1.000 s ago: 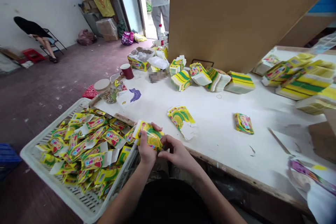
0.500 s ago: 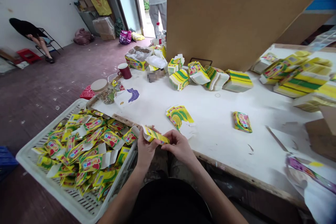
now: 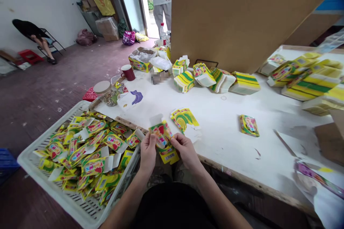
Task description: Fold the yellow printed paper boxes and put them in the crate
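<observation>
Between my two hands is a small yellow-green printed carton (image 3: 162,136), its front facing up and its flaps spread at both ends. My left hand (image 3: 148,152) pinches its left edge, thumb on top. On the opposite edge, my right hand (image 3: 186,149) is closed on it too. Just beyond, a fanned pile of flat cartons (image 3: 184,118) lies on the white table (image 3: 215,128). A single closed carton (image 3: 248,125) rests farther right. To my left, a white plastic basket (image 3: 28,164) is heaped with cartons (image 3: 92,166), many with white flaps sticking out.
Bundles of flat cartons (image 3: 244,83) line the back of the table before a large cardboard box (image 3: 228,18). A maroon mug (image 3: 128,73) and a lidded jar (image 3: 107,96) stand at the left. One person (image 3: 160,3) is by the doorway; another (image 3: 34,35) sits by the wall.
The carton, earlier held edge-on and slanted, is now turned with its printed front up and its flaps showing. My hands have moved slightly and grip its two sides.
</observation>
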`<action>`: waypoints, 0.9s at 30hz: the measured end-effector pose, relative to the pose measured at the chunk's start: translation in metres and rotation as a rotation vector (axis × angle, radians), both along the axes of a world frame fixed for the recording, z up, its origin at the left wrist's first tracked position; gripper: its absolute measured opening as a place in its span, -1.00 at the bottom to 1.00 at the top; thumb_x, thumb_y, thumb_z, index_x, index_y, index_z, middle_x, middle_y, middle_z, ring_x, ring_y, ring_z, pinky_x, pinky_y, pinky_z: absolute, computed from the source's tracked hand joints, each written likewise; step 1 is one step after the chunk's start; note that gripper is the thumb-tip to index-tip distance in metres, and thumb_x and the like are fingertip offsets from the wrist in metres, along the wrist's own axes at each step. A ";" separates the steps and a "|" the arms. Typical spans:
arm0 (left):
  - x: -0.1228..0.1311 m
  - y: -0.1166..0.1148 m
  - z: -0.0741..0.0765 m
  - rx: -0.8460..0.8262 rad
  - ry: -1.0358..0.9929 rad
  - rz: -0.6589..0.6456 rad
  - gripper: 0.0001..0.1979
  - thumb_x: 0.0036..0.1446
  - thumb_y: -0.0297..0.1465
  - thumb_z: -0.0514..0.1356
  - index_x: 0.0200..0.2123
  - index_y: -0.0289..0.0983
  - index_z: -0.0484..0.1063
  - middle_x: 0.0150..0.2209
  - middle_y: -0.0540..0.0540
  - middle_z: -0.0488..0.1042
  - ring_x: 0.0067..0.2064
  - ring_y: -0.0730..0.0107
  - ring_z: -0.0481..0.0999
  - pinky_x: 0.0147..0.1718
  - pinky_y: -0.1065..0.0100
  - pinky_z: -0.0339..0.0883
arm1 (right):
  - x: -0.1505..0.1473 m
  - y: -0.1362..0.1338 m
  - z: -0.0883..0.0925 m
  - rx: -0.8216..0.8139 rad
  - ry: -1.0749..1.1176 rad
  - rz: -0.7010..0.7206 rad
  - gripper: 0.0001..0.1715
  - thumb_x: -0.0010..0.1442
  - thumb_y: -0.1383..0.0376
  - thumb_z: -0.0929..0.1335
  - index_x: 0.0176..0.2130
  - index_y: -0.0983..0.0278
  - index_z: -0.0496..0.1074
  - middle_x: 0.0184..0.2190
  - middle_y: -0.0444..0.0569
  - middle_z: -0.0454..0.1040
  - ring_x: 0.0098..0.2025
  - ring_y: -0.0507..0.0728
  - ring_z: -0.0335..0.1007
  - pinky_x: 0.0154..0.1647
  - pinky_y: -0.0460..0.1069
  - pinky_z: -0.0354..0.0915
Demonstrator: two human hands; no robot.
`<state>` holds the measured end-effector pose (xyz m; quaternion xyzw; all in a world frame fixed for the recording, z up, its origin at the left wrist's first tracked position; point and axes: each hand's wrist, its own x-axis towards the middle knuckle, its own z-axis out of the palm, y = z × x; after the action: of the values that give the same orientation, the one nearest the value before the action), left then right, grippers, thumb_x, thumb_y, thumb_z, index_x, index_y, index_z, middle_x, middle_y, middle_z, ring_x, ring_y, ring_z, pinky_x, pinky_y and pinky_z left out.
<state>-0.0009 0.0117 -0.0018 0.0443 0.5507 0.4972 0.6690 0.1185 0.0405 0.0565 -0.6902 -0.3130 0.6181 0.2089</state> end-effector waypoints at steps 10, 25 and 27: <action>-0.023 0.012 0.009 0.116 0.170 -0.050 -0.60 0.19 -0.12 0.17 -0.04 -0.27 0.39 -0.04 -0.17 0.49 -0.03 0.27 0.47 -0.01 0.28 0.33 | 0.019 0.014 0.010 0.349 -0.370 0.241 -0.86 0.15 0.21 0.39 -0.36 0.23 0.50 -0.44 -0.09 0.42 -0.37 0.10 0.27 -0.31 -0.01 0.20; -0.020 0.003 0.014 0.321 0.571 -0.859 -0.26 -0.07 -0.20 0.35 0.11 -0.31 0.12 -0.01 -0.31 0.43 0.00 -0.04 0.46 -0.04 0.01 0.34 | 0.008 -0.001 0.012 0.279 -0.254 0.208 -0.16 0.19 0.03 0.36 0.32 0.22 0.05 0.28 0.16 0.17 0.32 0.35 0.03 0.32 0.32 -0.01; -0.014 -0.002 0.015 0.365 0.621 -0.842 -0.27 -0.03 -0.24 0.31 0.13 -0.33 0.05 0.00 -0.34 0.41 -0.01 -0.05 0.48 -0.06 0.02 0.36 | 0.004 -0.001 0.012 0.020 0.038 0.046 -0.18 0.17 -0.01 0.36 0.30 0.20 0.12 0.17 0.14 0.33 0.22 0.33 0.22 0.27 0.28 0.10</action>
<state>-0.0148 0.0098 0.0133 0.5206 0.5617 0.2378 0.5974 0.1222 0.0394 0.0688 -0.6689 -0.3309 0.6326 0.2072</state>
